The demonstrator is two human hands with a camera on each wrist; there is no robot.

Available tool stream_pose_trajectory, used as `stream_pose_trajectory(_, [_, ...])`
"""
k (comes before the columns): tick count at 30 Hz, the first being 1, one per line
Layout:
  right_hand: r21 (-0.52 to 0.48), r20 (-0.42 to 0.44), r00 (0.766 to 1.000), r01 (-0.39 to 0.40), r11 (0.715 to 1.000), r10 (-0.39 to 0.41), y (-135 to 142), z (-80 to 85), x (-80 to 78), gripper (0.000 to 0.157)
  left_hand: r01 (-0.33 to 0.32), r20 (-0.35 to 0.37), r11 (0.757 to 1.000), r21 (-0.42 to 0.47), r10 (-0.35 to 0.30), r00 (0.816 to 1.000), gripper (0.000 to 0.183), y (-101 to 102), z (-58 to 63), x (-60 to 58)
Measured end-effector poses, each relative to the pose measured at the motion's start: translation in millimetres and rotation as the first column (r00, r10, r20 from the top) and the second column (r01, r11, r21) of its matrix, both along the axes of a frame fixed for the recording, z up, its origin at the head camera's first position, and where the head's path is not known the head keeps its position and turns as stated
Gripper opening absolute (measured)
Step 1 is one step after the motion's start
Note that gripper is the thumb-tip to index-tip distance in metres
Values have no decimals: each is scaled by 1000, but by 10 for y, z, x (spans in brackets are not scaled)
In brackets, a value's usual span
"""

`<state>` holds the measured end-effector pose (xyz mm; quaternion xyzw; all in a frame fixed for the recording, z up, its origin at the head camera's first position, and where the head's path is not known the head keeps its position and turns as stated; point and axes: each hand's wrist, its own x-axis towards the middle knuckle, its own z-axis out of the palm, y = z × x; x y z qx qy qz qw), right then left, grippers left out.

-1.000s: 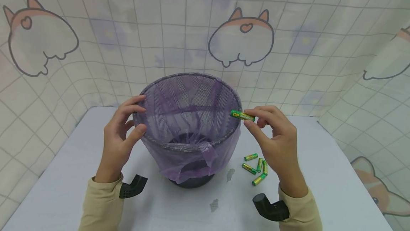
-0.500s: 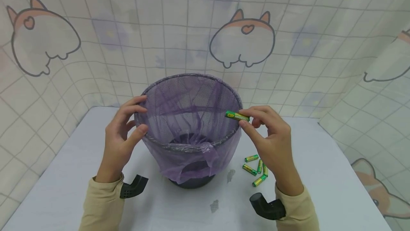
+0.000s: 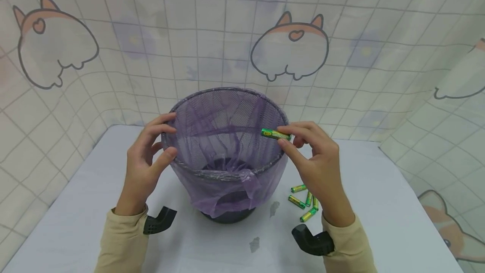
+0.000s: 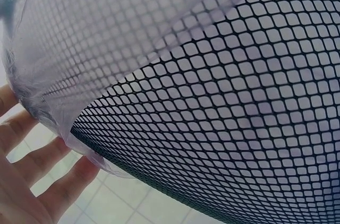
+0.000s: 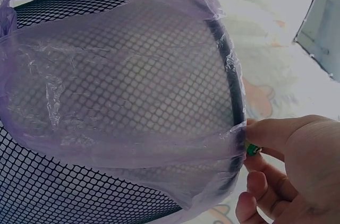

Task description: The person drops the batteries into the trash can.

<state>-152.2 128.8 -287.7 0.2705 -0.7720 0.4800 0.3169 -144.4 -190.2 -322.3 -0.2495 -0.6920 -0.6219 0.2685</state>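
A black mesh wastebasket (image 3: 226,217) stands upright on the table, lined with a thin purple plastic bag (image 3: 202,189) folded over its rim. My left hand (image 3: 145,165) holds the rim at the left, fingers over the edge and thumb at the front. Between thumb and fingertips, my right hand (image 3: 320,161) pinches a green and yellow GP battery (image 3: 272,133) at the right rim, with its free end over the opening. The right wrist view shows only the green end of the battery (image 5: 253,150) beside the rim. Several like batteries (image 3: 297,201) lie right of the basket.
The white table (image 3: 382,214) bears two grey patches (image 3: 254,244) in front of and beside the basket. A tile-patterned curtain (image 3: 223,33) with cartoon corgis hangs behind and at both sides. Each sleeve has a black wrist device (image 3: 161,221) strapped on it.
My right hand has moved left with the battery, bringing it from the right rim further over the opening. The left hand keeps its hold on the rim.
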Motion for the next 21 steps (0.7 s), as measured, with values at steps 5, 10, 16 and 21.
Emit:
stream_pose_trajectory(5, [3,-1,1000,-11,1000,11,-31,6,-26,27,-10,11,1000,-9,10,1000,32,2,10,7])
stream_pose_trajectory(10, [1,0,1000,-21,1000,21,-50,6,-51,26,-7,23,1000,-3,7,1000,32,15,14,6])
stream_pose_trajectory(16, [5,4,1000,-27,1000,27,-76,6,-66,25,-4,15,1000,4,4,1000,32,18,8,10])
stream_pose_trajectory(21, [15,3,1000,-20,1000,20,-88,-2,-76,24,-11,14,1000,1,11,1000,32,15,0,19])
